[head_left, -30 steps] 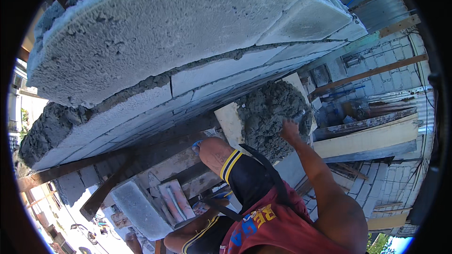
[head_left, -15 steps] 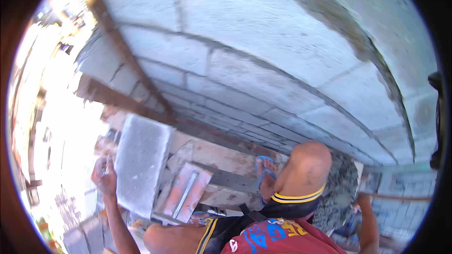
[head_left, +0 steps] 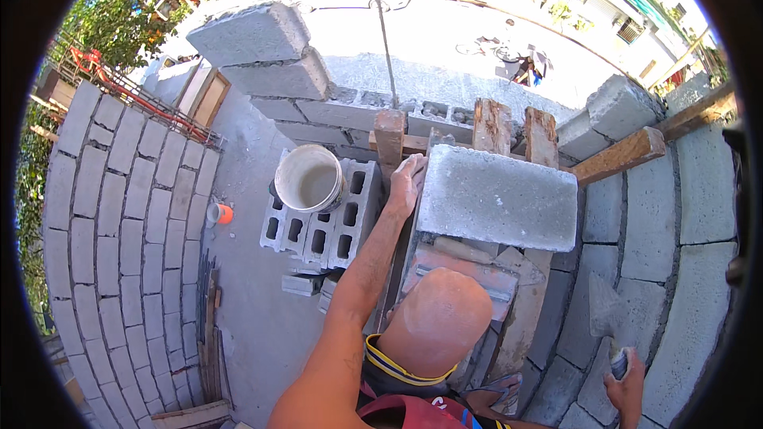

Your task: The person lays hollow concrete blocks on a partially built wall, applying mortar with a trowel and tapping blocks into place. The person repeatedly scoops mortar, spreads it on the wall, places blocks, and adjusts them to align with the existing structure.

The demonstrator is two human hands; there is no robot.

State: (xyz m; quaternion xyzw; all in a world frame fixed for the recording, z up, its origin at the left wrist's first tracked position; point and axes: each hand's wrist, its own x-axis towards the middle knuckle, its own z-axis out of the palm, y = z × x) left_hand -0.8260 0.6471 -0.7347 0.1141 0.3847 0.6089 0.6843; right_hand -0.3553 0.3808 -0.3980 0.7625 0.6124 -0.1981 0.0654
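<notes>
On top of rough wooden planks (head_left: 493, 123), a grey concrete block (head_left: 497, 199) lies flat, its long axis running left to right. The left hand (head_left: 407, 183) presses its left end with fingers spread flat against it. At the lower right, the right hand (head_left: 626, 377) grips a trowel (head_left: 606, 314), blade pointing up along the block wall (head_left: 675, 222).

left arm stretched forward, left hand (head_left: 407, 183) flat with fingers spread; right hand (head_left: 625, 381) low, apparently fisted.
</notes>
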